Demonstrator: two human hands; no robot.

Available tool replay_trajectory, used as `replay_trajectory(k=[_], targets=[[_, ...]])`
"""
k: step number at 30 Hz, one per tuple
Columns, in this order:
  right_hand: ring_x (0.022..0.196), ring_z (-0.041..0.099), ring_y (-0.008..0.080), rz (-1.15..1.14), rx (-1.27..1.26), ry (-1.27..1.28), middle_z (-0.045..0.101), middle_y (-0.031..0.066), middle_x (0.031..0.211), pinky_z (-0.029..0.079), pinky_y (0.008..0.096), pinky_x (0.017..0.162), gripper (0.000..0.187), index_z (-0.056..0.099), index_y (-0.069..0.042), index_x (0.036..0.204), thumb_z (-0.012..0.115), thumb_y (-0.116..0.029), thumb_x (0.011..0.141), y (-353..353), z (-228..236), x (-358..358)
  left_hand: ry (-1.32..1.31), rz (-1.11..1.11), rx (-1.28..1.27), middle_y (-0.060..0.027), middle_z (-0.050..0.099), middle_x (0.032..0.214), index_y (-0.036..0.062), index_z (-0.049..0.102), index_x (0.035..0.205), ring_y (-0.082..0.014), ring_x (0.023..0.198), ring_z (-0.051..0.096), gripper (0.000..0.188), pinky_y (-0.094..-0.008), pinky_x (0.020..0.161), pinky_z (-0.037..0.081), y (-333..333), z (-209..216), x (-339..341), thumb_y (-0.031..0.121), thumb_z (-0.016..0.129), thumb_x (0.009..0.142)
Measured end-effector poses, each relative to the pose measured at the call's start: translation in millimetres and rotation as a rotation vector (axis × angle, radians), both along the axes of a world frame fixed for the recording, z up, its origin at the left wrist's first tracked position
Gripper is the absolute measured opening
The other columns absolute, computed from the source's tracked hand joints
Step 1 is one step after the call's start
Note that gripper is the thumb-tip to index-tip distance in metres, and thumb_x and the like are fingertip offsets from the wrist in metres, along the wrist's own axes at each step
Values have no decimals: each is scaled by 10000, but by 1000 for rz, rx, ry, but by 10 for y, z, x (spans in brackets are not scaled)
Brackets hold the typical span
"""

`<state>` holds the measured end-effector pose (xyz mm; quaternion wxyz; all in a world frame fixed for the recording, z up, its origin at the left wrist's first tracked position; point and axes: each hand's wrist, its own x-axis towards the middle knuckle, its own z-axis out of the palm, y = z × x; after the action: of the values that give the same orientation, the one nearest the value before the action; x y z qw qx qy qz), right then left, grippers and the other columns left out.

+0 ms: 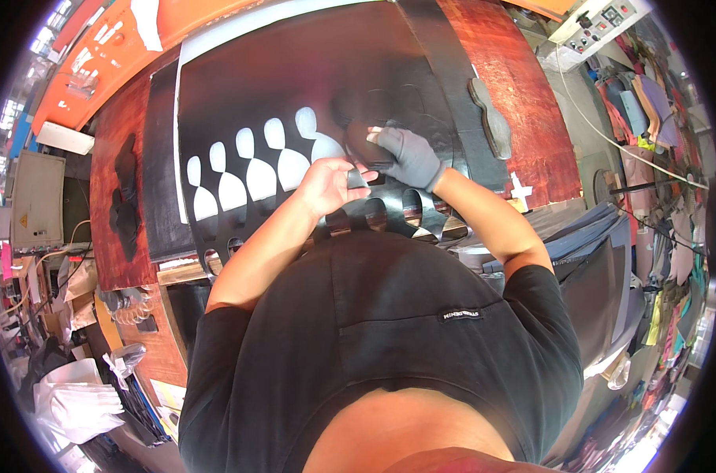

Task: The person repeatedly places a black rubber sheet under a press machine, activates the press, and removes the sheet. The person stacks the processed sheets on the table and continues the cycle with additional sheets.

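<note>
My bare left hand (330, 186) is closed, thumb and fingers pinching a small dark grey piece (357, 180). My right hand (409, 158), in a grey glove with bare fingertips showing, curls over the edge of a dark rounded piece (363, 147) just beyond. Whether these are two parts of one piece I cannot tell. Both hands are over a shiny black sheet (295, 63). A row of sole-shaped cut-outs (261, 176) runs along its left part, with white showing through. Rounded openings (371, 211) line the sheet's near edge.
Reddish-brown board (523, 102) flanks the sheet. A dark sole-shaped block (490, 118) stands at the right, more dark pieces (124, 205) at the left. An orange machine part (121, 59) spans the far left. A control box (602, 30) and hanging cable are at far right.
</note>
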<state>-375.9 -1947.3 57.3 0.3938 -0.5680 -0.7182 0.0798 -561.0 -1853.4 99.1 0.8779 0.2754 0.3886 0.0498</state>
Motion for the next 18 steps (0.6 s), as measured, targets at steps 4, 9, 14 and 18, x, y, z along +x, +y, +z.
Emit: replay_trajectory(k=[4, 9, 14, 18], targets=[[884, 613, 137, -181, -74, 362, 647, 60, 965, 483, 271, 772, 271, 576, -43, 1064, 657, -100, 812, 259, 251, 391, 159, 29, 414, -101, 497, 1198, 25, 439, 1213, -246, 1104, 490, 388, -387, 874, 439, -209, 247, -96, 87, 502, 836], [859, 647, 225, -225, 192, 618, 655, 118, 956, 506, 292, 757, 314, 602, -67, 1060, 691, -136, 767, 105, 375, 855, 181, -95, 324, -132, 381, 1288, -4, 408, 1253, -263, 1223, 390, 440, -469, 889, 441, -398, 212, 40, 92, 546, 846], [1022, 591, 301, -49, 216, -3, 584, 136, 1167, 486, 364, 835, 443, 567, -82, 1116, 701, -93, 693, -409, -147, 558, 305, -291, 97, -11, 478, 880, 122, 496, 931, -168, 817, 495, 147, -360, 677, 444, -71, -23, 524, 206, 576, 841], [993, 540, 355, -90, 132, -36, 536, 159, 1182, 436, 408, 861, 579, 479, -54, 1169, 703, -118, 639, -540, -364, 488, 356, -480, 121, 31, 454, 714, 161, 506, 814, -138, 739, 494, 81, -307, 637, 427, 46, 4, 753, 203, 574, 825]])
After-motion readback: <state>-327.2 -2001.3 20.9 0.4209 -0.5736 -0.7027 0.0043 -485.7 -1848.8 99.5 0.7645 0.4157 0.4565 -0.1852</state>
